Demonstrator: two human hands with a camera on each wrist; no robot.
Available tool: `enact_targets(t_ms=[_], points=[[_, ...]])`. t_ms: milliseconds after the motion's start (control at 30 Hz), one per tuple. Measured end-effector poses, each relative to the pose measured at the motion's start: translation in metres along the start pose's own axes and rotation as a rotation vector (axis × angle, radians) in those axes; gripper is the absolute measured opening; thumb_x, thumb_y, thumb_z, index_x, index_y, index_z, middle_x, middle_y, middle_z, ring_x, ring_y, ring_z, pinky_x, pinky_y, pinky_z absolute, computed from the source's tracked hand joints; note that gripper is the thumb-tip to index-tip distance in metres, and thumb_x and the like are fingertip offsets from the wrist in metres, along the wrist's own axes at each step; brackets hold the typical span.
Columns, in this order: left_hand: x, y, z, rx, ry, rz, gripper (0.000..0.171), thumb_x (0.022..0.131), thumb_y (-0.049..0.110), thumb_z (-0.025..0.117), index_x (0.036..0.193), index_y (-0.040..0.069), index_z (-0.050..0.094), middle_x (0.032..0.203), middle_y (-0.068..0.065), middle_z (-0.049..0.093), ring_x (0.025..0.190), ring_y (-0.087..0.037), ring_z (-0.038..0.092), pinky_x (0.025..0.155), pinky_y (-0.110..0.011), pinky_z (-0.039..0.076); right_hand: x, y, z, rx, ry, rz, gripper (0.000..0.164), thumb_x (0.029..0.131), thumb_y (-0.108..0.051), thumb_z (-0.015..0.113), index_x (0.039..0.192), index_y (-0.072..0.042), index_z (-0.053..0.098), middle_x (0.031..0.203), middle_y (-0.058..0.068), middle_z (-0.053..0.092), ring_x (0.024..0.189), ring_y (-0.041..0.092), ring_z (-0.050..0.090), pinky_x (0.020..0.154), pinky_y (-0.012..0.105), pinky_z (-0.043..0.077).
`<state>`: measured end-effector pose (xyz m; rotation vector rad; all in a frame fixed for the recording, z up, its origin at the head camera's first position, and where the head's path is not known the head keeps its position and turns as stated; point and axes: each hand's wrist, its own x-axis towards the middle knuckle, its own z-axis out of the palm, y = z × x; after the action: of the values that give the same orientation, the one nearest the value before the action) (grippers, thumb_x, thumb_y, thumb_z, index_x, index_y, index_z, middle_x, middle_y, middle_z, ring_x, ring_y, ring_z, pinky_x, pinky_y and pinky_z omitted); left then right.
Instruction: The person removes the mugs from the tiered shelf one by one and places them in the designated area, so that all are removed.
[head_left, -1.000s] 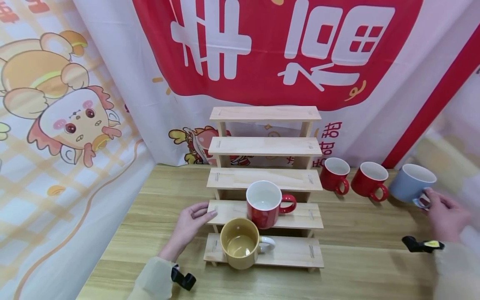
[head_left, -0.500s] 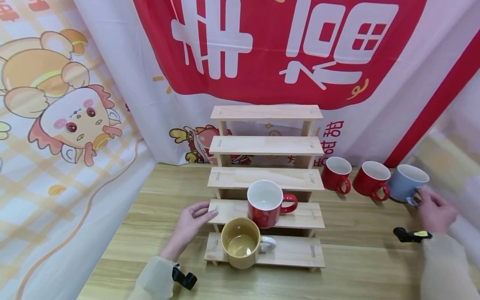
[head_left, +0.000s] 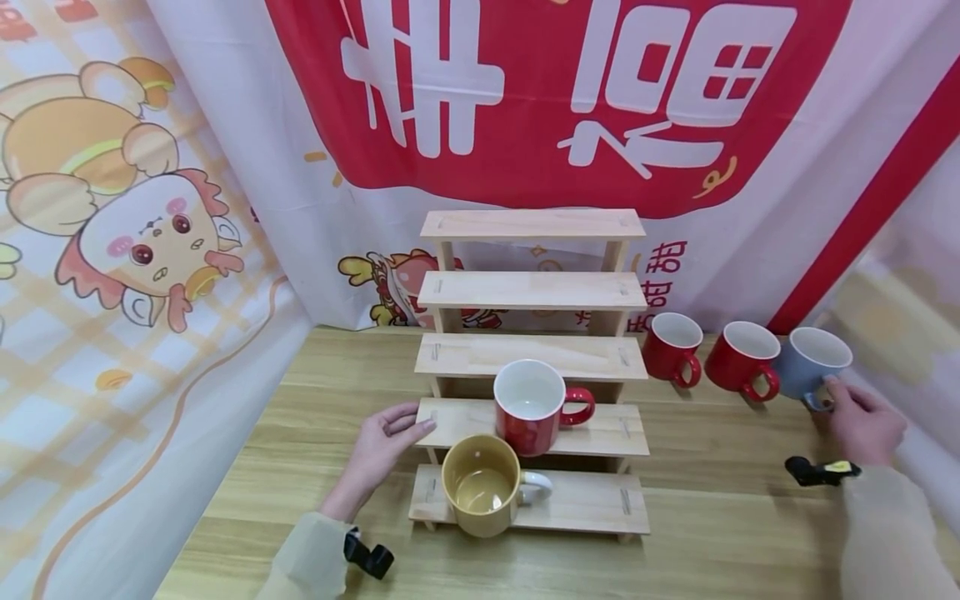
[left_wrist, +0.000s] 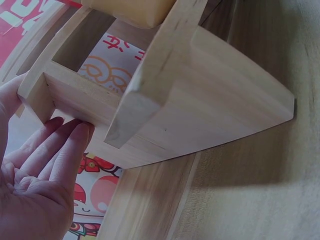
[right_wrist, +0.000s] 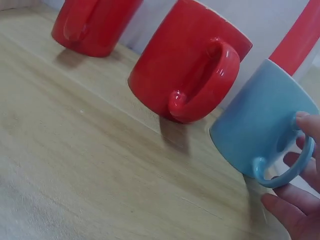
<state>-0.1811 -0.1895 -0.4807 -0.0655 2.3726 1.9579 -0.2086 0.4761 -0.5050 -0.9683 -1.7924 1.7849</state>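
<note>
At the right, my right hand (head_left: 868, 422) holds the light blue mug (head_left: 810, 363) by its handle. In the right wrist view the thumb lies on top of the handle (right_wrist: 285, 175), with fingers behind and below it. The mug stands at the end of a row, beside a red mug (head_left: 742, 358). My left hand (head_left: 378, 446) grips the left end of the second step of a stepped wooden shelf (head_left: 457, 425). The left wrist view has its fingers (left_wrist: 55, 150) against the shelf's underside and the thumb at the board's end.
A large red mug (head_left: 527, 425) stands on the second step and a yellow mug (head_left: 480, 492) on the lowest. Another red mug (head_left: 671, 354) stands right of the shelf on the wooden table (head_left: 720, 542). Printed cloth (head_left: 300, 125) hangs behind and at the sides.
The blue mug has shifted left with my right hand, closer to the red mug beside it. My left hand has stayed in place on the shelf.
</note>
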Motion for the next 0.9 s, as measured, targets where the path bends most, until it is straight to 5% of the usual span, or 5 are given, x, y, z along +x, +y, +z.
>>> enact_targets(t_ms=[67,367,700,800,900], points=[[0.0,0.0,0.0,0.001,0.0,0.002,0.057,0.087,0.028,0.083,0.133,0.0,0.063,0.124,-0.019,0.069,0.112,-0.029,0.067,0.096,-0.034,0.053,0.0,-0.001,-0.001,-0.067,0.039,-0.032,0.005,0.086,-0.035,0.083,0.083,-0.035,0.08,0.062,-0.024,0.064,0.069,-0.007,0.055,0.064,0.006,0.036],[0.0,0.0,-0.001,0.003,-0.004,-0.001,0.059,0.088,0.029,0.083,0.135,0.0,0.061,0.126,-0.018,0.068,0.113,-0.028,0.066,0.098,-0.036,0.053,-0.016,-0.031,-0.006,0.148,0.061,-0.08,0.007,0.084,-0.018,0.086,0.089,-0.023,0.083,0.068,-0.017,0.07,0.056,-0.004,0.06,0.051,0.007,0.045],[0.0,-0.001,-0.002,0.002,-0.003,-0.005,0.061,0.089,0.029,0.082,0.136,-0.001,0.059,0.128,-0.019,0.067,0.114,-0.028,0.066,0.098,-0.036,0.052,-0.048,-0.071,0.003,0.314,-0.171,-0.146,0.019,0.085,-0.018,0.086,0.102,-0.016,0.08,0.086,-0.011,0.074,0.078,0.0,0.071,0.07,0.013,0.054],[0.0,0.0,-0.002,0.001,-0.005,-0.001,0.06,0.089,0.029,0.082,0.136,-0.001,0.059,0.127,-0.019,0.067,0.114,-0.028,0.066,0.098,-0.035,0.052,-0.061,-0.082,0.01,0.252,-0.204,-0.182,0.025,0.085,-0.023,0.085,0.109,-0.016,0.08,0.089,-0.014,0.074,0.08,-0.002,0.07,0.072,0.012,0.053],[-0.001,0.0,-0.001,-0.003,-0.007,0.0,0.06,0.088,0.029,0.082,0.135,-0.001,0.06,0.127,-0.018,0.067,0.114,-0.028,0.066,0.097,-0.034,0.053,-0.075,-0.091,0.018,0.075,-0.232,-0.231,0.038,0.089,-0.033,0.08,0.123,-0.017,0.075,0.096,-0.018,0.071,0.083,-0.006,0.067,0.075,0.009,0.051]])
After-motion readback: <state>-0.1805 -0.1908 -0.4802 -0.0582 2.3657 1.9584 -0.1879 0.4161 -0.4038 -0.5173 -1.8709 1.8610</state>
